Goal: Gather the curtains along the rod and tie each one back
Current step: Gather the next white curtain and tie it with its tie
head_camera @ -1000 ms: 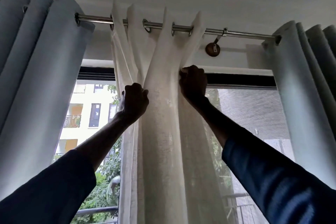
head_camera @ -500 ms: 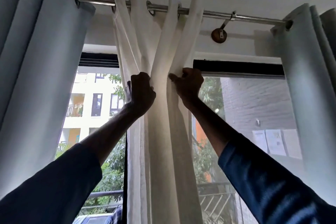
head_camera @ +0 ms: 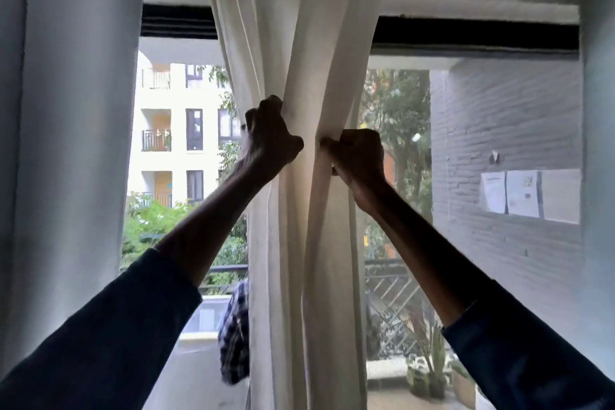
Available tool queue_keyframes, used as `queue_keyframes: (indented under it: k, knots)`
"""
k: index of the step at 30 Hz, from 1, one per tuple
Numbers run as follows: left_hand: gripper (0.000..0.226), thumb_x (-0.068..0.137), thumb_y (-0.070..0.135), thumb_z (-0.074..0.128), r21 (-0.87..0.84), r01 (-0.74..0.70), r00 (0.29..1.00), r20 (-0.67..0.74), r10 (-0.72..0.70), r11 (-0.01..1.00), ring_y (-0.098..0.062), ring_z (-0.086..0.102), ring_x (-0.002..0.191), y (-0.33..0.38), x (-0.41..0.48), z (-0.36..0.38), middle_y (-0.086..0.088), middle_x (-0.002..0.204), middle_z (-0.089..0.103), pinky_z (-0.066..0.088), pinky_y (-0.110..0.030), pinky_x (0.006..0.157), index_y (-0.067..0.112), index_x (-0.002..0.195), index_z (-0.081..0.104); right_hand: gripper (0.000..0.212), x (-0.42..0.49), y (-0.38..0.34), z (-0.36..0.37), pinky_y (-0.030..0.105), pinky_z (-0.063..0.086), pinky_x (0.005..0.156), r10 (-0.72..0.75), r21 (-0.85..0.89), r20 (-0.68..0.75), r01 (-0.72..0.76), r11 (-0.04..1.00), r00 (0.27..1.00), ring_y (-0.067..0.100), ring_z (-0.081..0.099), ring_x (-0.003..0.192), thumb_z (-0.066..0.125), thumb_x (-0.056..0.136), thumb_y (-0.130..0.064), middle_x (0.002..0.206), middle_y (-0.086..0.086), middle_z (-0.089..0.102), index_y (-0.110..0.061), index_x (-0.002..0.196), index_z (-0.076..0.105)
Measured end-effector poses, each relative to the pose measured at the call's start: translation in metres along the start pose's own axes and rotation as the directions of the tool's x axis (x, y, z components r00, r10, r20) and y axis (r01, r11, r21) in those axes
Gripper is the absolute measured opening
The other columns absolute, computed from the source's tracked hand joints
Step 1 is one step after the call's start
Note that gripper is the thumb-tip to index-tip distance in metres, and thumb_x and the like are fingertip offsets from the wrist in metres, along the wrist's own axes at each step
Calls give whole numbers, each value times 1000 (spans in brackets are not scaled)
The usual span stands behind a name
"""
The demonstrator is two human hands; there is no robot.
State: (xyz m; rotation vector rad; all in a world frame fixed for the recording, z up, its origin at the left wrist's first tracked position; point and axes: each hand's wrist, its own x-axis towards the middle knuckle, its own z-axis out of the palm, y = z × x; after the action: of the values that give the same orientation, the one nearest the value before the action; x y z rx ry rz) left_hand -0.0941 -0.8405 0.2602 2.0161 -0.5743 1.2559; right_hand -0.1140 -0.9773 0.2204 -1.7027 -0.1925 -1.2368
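White curtain (head_camera: pixel 293 43) hangs bunched down mid-frame, long axis vertical, squeezed between left hand (head_camera: pixel 269 140), clenched on its left folds slightly higher, and right hand (head_camera: pixel 357 156), pinching its right folds, both equally near

daylight floods in through the window (head_camera: pixel 173 130), leaving the hands (head_camera: pixel 269 143) backlit silhouettes; edges soft, slightly blurred.

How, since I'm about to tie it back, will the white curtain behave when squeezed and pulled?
Probably floppy: the white curtain collapses into soft folds where the left hand and right hand grip it. Likely light, since daylight glows through the cloth. It may spread once released, as the folds fan out above the grip.
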Motion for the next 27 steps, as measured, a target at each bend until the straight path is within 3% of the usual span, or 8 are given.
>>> queue_keyframes:
  k: [4,9,11,15,17,20,24,27]
  knots:
    - [50,80,3,61,-29,39,999,-16,-39,999,-19,41,90,-5,-21,7,-2,99,42,32,-25,73,3,129,54,35,-25,12,-4,26,31,49,-12,-33,21,12,999,1000,11,36,49,68,80,-21,50,-1,42,3,61,52]
    - [41,70,20,53,-153,57,998,-23,-62,987,-25,65,85,-16,-55,21,-1,93,67,58,-35,70,16,110,60,13,-57,32,0,11,40,58,-67,-67,-15,66,996,998,-4,57,58,68,87,-24,66,-15,65,-20,74,66]
    - [32,72,22,51,-178,46,998,-40,-54,983,-28,66,81,-19,-68,27,-4,89,69,60,-42,69,15,103,58,7,-67,38,1,12,43,62,-63,-28,-42,61,998,997,-5,63,66,69,88,-24,78,-13,71,-17,87,69]
    - [26,81,11,51,-188,-10,995,-102,-10,982,-27,64,79,-22,-84,38,-7,91,68,55,-38,67,7,107,55,16,-84,51,6,21,50,65,-51,10,-81,52,999,995,1,65,71,70,89,-22,84,-9,69,-10,98,64]
    - [26,82,12,50,-191,-55,991,-134,29,980,-24,64,80,-25,-89,42,-5,94,68,55,-40,72,8,107,55,29,-91,57,7,32,58,71,-50,34,-98,54,998,994,7,70,80,73,86,-20,93,-7,72,-9,109,60]
    - [32,78,13,55,-183,-91,991,-110,72,979,-18,62,83,-31,-98,45,3,99,68,54,-35,75,12,110,56,49,-99,66,9,26,61,66,-41,59,-99,47,997,994,6,74,80,81,80,-23,101,-2,76,-10,119,54]
    - [46,74,17,64,-151,-65,998,-31,61,986,-17,55,73,-38,-119,46,8,95,65,44,-27,68,12,118,53,48,-112,80,14,30,63,68,-4,35,-79,7,999,997,2,74,80,84,79,-31,99,-6,77,-10,116,61]
    - [55,71,13,68,-202,-42,999,3,44,979,-6,50,56,-41,-144,46,16,74,52,32,-8,54,9,122,50,34,-133,93,13,33,62,69,48,-5,-30,-48,999,998,1,73,76,81,82,-34,91,-8,78,-13,107,70]
